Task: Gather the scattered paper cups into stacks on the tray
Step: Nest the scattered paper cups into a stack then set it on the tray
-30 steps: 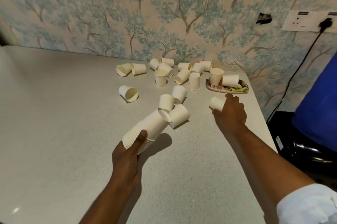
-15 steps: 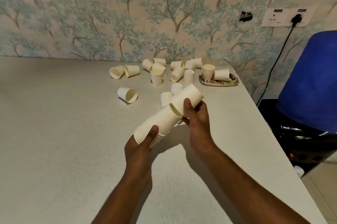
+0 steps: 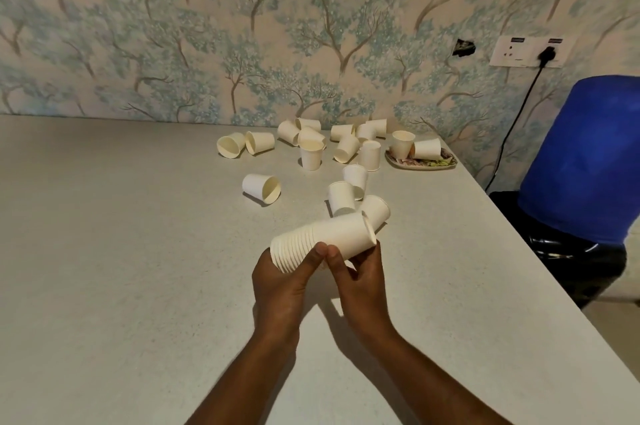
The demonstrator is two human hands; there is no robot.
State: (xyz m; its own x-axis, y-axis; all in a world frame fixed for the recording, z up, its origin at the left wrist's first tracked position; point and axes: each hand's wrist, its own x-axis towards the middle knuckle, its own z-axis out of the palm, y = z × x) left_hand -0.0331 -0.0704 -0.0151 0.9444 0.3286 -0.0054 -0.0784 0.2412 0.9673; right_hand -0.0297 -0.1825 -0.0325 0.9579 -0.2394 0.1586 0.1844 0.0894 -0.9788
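Note:
A stack of white paper cups lies sideways in both hands above the table's middle, its open mouth pointing right. My left hand grips the stack's ribbed left end, and my right hand grips it from below near the mouth. Several loose cups lie scattered behind the stack, one on its side to the left. The small patterned tray sits at the far right by the wall, with an upright cup and a lying cup on it.
The pale speckled table ends in an edge running down the right side. Beyond that edge stands a blue container on a black base. A wallpapered wall with a socket and black cable closes off the back.
My right hand picked a loose cup off the table near the tray, brought it to the stack and pushed it on; now both hands hold the stack closer to me.

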